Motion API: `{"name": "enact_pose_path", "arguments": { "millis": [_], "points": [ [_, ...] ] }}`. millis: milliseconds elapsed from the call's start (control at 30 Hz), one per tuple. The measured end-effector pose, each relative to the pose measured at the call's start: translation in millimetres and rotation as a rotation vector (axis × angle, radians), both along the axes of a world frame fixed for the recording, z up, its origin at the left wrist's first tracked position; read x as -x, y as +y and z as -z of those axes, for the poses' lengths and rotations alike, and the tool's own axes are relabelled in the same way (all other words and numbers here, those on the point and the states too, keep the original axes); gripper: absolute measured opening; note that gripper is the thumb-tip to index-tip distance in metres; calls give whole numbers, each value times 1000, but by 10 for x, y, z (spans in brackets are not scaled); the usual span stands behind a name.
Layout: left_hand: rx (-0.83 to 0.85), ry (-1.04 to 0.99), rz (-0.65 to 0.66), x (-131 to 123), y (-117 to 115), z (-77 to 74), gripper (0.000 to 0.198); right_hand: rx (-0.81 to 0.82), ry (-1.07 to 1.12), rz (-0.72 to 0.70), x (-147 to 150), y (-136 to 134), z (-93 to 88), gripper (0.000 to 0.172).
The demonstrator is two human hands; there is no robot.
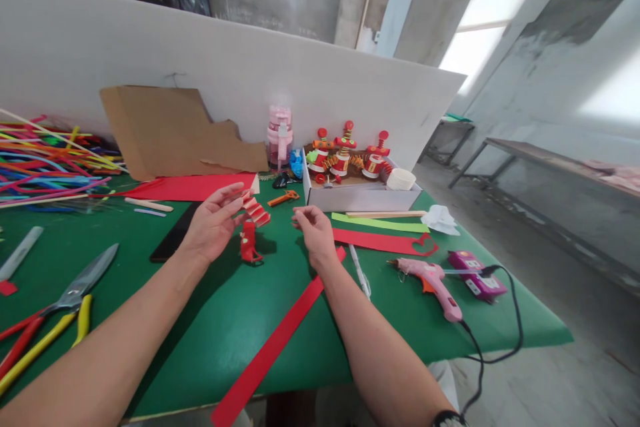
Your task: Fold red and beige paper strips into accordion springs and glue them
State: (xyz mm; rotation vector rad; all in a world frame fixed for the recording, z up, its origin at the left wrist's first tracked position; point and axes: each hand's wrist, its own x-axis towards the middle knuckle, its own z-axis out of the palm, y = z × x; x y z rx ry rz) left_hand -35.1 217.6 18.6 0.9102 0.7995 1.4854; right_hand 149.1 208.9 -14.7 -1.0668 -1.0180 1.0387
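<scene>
My left hand [215,220] grips a red accordion-folded paper strip [257,210] between thumb and fingers, its pale pleat edges showing. Just below it on the green table stands a small red piece [248,244] with a curled end. My right hand [314,230] is closed in a pinch to the right of the pleats, apart from them. Whatever its fingertips hold, if anything, is too small to make out. Beneath my right wrist runs a long flat red paper strip [280,343] that hangs over the table's front edge.
A white box [360,199] at the back holds several red figures [345,153]. On the right lie a pink glue gun [433,280] with its cord, a purple packet [477,275] and a pen [359,271]. Scissors [80,287] and many pipe cleaners [50,160] are at left.
</scene>
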Motion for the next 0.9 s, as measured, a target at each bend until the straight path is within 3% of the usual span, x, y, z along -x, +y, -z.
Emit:
{"name": "enact_pose_path", "arguments": {
  "millis": [167, 300, 400, 467, 500, 600, 667, 733, 800, 900],
  "points": [
    [-1, -36, -10, 16, 17, -20, 30, -16, -56, 116, -99, 30, -50, 21],
    [-7, -75, -20, 37, 34, -34, 26, -79, -546, 242, -179, -24, -105, 26],
    [-21, -85, -6, 45, 40, -39, 24, -124, -875, 197, -155, -108, -140, 9],
    [-31, -76, 0, 44, 38, -40, 25, -89, -945, 88, -121, -151, -165, 35],
    [-38, -66, -1, 42, 35, -40, 26, -53, -939, 42, -107, -162, -177, 35],
    [-65, -17, -4, 30, 15, -41, 30, 0, -887, 24, -94, -158, -199, 15],
    [-81, 23, 5, 19, -5, -45, 32, -50, -799, 81, -89, -138, -182, 24],
    [-93, 64, 23, 7, -28, -49, 35, -80, -554, 44, -64, -120, -138, 44],
    [-105, 103, 55, -4, -53, -54, 38, 34, -156, -140, -15, -113, -86, 44],
    [-132, 170, 132, -17, -97, -57, 41, 324, 392, -532, 74, -137, -45, 38]
  ]
}}
